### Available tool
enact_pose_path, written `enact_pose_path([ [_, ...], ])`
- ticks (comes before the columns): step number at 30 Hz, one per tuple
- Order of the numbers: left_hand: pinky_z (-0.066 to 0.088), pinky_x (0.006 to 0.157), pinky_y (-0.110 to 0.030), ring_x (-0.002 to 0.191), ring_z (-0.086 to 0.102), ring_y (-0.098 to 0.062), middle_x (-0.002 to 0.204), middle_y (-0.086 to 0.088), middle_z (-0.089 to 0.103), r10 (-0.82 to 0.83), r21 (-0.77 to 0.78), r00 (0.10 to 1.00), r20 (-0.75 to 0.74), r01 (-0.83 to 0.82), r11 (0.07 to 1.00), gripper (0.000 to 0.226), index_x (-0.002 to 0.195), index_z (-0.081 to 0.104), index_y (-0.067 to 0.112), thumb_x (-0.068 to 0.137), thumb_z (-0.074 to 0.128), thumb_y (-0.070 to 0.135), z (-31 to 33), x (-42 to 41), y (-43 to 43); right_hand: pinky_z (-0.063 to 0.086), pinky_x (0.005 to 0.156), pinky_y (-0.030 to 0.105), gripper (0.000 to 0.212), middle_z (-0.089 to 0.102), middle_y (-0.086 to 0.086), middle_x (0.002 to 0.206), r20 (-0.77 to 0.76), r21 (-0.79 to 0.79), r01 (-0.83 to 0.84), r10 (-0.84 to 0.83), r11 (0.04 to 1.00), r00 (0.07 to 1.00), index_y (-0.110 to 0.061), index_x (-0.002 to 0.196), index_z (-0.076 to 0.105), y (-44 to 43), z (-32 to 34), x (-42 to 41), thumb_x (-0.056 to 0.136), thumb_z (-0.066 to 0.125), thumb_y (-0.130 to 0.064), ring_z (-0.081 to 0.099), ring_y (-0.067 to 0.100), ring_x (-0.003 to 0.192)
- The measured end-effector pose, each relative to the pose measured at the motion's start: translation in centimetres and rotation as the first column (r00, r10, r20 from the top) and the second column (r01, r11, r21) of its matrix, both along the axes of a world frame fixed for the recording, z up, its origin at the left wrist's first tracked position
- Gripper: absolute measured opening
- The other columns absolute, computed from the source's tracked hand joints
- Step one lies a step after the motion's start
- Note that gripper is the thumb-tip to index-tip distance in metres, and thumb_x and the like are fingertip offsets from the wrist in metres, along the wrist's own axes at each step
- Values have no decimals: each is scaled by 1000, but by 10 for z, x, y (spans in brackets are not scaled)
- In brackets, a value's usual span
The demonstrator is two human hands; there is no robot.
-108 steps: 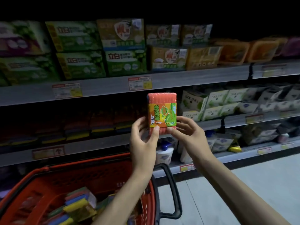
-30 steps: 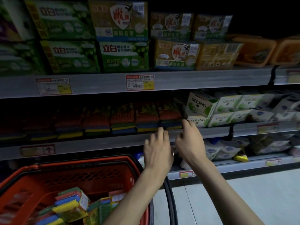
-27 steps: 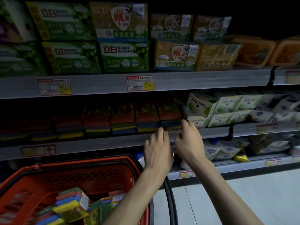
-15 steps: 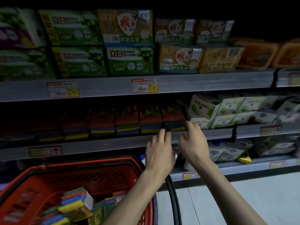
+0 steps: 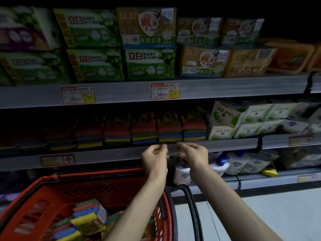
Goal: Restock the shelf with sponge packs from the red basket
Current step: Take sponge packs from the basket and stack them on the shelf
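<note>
I am looking down at two bare hands hovering side by side just in front of the middle shelf (image 5: 104, 154) edge. The left hand (image 5: 154, 158) and right hand (image 5: 192, 154) are each showing a curled grip, holding nothing I can see. A row of sponge packs (image 5: 169, 127) is sitting on that shelf just above them. Spare packs (image 5: 88, 216) are lying in the red basket (image 5: 104, 190) below.

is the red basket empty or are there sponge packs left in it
Not empty. Several multicoloured sponge packs lie piled in the bottom of the red basket, toward its near side.
</note>
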State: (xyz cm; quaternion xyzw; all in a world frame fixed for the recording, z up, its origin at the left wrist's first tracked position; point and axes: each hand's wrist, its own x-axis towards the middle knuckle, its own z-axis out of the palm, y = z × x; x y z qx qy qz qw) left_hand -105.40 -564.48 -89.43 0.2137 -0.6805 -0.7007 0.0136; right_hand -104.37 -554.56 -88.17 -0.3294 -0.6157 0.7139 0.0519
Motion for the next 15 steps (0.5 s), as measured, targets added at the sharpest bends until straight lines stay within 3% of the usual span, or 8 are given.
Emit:
enact_pose_path([
  [3,46,52,-23,63,67,-13,70,1,73,12,90,999,39,-15,996,20,74,71,14,95,70,17,1,-5,2,48,65,35,6,73,8,78,-1,-71,64,-64,995,998,-5,91,72,-9,-1,-9,92,73,-11,62,22,68],
  [6,46,47,-16,63,67,-11,75,-3,75,27,185,999,24,-31,982,16,80,72,8,95,69,16,7,-5,4,53,74,37,11,74,9,82,-45,-143,82,-89,986,995,-2,101,66,-15,4,-15,94,70,-9,67,22,70],
  [10,46,50,-17,58,66,-7,68,-1,73,45,241,999,26,-50,969,17,80,69,7,95,69,16,13,-8,3,47,63,31,23,71,4,66,-68,-208,94,-110,974,992,4,111,65,-20,6,-20,95,69,-13,63,16,59],
  [15,45,67,-31,67,67,-15,62,1,67,61,295,997,53,-74,953,15,81,62,8,95,67,13,13,-12,2,43,57,31,9,69,-1,58,-49,-253,167,-185,953,982,-2,95,65,-22,7,-23,96,67,-11,62,15,58],
])
